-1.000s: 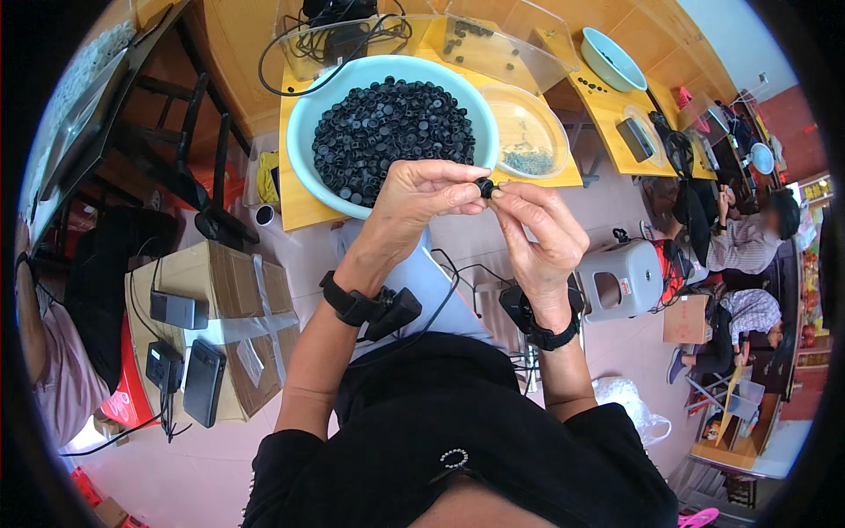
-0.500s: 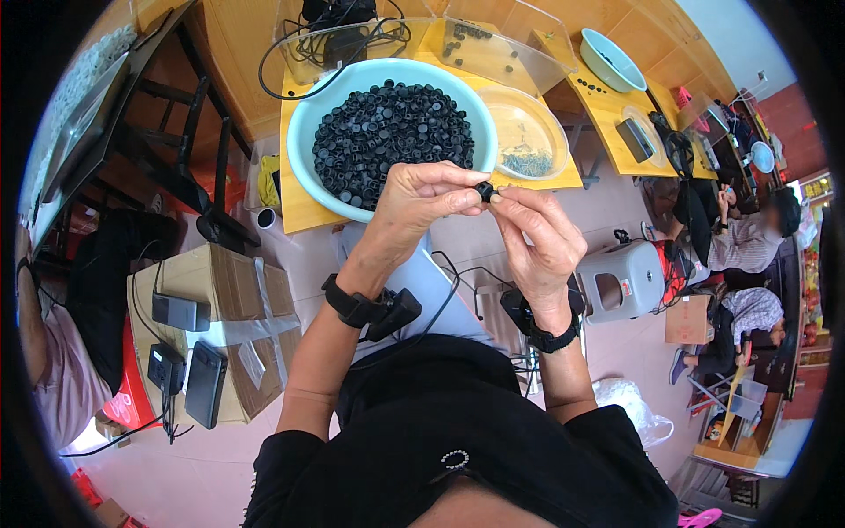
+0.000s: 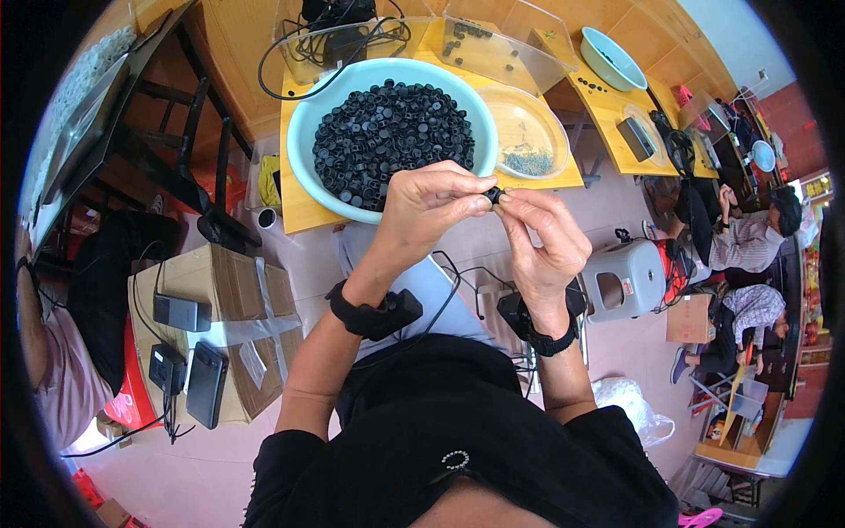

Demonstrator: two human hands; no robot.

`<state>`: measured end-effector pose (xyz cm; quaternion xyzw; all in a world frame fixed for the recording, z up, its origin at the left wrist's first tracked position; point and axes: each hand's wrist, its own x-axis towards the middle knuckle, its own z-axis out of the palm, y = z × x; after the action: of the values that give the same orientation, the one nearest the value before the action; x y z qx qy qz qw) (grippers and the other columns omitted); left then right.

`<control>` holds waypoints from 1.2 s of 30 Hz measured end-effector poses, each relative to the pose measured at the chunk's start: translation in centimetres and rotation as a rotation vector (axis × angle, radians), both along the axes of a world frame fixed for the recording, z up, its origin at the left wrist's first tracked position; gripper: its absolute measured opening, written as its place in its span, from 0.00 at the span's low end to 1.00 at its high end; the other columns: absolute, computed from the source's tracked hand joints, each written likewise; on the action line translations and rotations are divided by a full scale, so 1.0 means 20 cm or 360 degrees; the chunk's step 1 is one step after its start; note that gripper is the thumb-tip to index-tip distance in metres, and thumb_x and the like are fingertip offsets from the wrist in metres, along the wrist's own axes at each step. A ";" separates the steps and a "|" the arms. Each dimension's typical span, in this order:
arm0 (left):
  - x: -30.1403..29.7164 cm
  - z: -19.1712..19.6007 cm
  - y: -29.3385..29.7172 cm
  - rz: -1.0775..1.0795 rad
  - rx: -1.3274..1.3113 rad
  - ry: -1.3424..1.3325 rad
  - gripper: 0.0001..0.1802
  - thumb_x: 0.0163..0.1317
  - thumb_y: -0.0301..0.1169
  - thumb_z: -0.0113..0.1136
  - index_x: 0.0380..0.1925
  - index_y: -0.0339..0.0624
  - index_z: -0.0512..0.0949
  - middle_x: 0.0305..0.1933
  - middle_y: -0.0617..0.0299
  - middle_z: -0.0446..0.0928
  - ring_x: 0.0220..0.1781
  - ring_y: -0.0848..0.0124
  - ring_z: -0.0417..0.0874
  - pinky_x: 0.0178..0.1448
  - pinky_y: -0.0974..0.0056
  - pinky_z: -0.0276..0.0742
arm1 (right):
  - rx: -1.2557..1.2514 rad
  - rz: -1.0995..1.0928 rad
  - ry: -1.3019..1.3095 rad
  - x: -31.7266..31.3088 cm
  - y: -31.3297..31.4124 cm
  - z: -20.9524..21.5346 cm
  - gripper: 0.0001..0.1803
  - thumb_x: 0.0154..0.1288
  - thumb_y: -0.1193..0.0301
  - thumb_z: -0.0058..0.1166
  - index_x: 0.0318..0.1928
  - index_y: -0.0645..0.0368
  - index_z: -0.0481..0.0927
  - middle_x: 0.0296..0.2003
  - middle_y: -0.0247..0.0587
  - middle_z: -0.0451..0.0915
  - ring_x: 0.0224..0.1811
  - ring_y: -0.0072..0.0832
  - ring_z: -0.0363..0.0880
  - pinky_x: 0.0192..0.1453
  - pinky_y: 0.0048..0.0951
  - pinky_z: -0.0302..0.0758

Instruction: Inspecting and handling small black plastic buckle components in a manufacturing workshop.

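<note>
A small round black cap (image 3: pixel 495 195) is pinched between the fingertips of both my hands, held in the air just past the near right rim of a light blue basin. My left hand (image 3: pixel 433 209) grips it from the left with thumb and fingers. From the other side, my right hand (image 3: pixel 544 236) closes on it too; whether a tiny part sits in those fingertips is hidden. The basin (image 3: pixel 302 145) holds a large heap of similar black caps (image 3: pixel 387 132). Beside it lies a shallow clear round tray (image 3: pixel 556 132) with small silvery metal pieces (image 3: pixel 528 161).
The yellow table (image 3: pixel 304 216) also bears clear plastic bins (image 3: pixel 502 53) and black cables (image 3: pixel 378 35). At left stands a cardboard box (image 3: pixel 233 282) carrying electronic devices; at right, a grey stool (image 3: pixel 625 282). Other people (image 3: pixel 753 233) sit farther right.
Both hands, with the cap between them, have shifted slightly right and down. The basin and tray stay put.
</note>
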<state>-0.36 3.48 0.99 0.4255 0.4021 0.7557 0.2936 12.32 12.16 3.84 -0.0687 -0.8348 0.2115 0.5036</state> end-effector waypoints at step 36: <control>0.01 0.02 -0.04 -0.0202 -0.0598 -0.0573 0.11 0.55 0.28 0.60 0.36 0.34 0.79 0.33 0.56 0.80 0.32 0.74 0.81 0.38 0.72 0.79 | -0.0279 0.0134 -0.0454 -0.02 0.01 0.04 0.06 0.46 0.84 0.58 0.26 0.64 0.76 0.24 0.44 0.74 0.28 0.37 0.77 0.32 0.30 0.73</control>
<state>-0.25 2.75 1.32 0.2466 0.4490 0.7114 0.4810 11.88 12.26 4.56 -0.1067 -0.8783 0.2925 0.3629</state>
